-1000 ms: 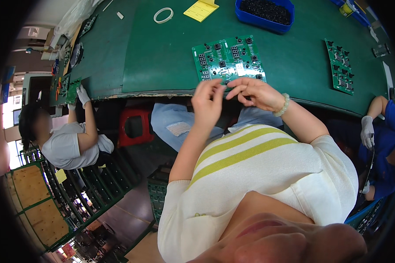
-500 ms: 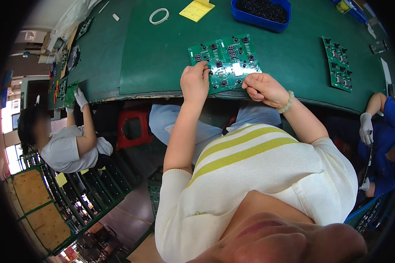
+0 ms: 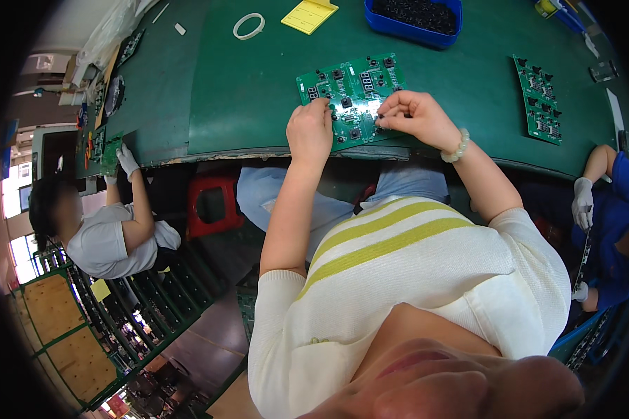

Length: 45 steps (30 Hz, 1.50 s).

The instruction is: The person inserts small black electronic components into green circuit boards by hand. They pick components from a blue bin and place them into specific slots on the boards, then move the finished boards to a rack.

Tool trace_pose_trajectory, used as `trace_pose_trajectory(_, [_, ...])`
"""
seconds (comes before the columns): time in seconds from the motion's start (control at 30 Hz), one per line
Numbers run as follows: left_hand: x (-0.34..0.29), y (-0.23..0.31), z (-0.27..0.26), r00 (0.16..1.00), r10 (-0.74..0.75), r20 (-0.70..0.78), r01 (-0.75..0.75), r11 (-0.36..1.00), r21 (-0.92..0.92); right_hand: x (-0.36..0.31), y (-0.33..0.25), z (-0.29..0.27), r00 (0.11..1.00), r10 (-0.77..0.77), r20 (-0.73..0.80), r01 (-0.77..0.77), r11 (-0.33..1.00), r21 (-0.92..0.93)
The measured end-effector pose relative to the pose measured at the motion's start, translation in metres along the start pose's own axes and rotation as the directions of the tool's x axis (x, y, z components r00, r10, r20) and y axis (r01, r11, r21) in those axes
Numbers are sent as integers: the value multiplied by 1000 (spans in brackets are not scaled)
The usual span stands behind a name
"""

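Note:
A green circuit board [image 3: 356,103] with black buttons and digit displays lies on the table in front of me. At its left edge my left hand [image 3: 309,133] is closed, thumb and fingertips gripping the board's side. My right hand [image 3: 416,119] hovers over the right half of the board, thumb and fingers pinched. A small dark piece, apparently a small black part [image 3: 379,118], shows at its fingertips. The right hand hides some of the board's right side.
A blue tray [image 3: 412,33] full of small black parts stands behind the board. Near it lie a yellow notepad [image 3: 309,17] and a white ring [image 3: 249,26]. Another circuit board [image 3: 538,101] rests at the right. Gloved co-workers sit at both sides of the green table [image 3: 244,91].
My right hand has moved up and left from the board's lower right corner to over its right half. The left hand has stayed at the left edge.

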<state>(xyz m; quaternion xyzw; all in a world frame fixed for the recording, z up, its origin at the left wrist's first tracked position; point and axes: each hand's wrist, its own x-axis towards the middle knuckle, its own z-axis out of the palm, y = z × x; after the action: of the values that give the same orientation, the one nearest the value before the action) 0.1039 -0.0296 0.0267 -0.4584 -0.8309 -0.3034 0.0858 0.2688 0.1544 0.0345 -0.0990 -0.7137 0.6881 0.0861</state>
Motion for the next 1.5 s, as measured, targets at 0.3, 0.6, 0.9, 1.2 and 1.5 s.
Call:
trace_pose_trajectory(0.3, [2,8,-2,989,-14,150,-23,970,240,40,-7,22,927,-374,6,186,446,-875])
trace_pose_trajectory(0.6, [-18,-1,6,996,-24,-88,20,999,-46,49,-9,36,943,-331,36,137,285,-949])
trace_pose_trajectory(0.9, [-20,-1,8,990,-46,-134,35,996,-78,58,-15,39,979,-204,5,58,255,-965])
trace_pose_trajectory(1.2, [-24,14,1,953,-86,-289,6,964,-265,51,-20,45,944,-326,-41,130,484,-865])
trace_pose_trajectory(1.5, [-45,48,-13,999,2,-33,-18,868,-496,-8,-1,49,918,269,290,-395,670,629])
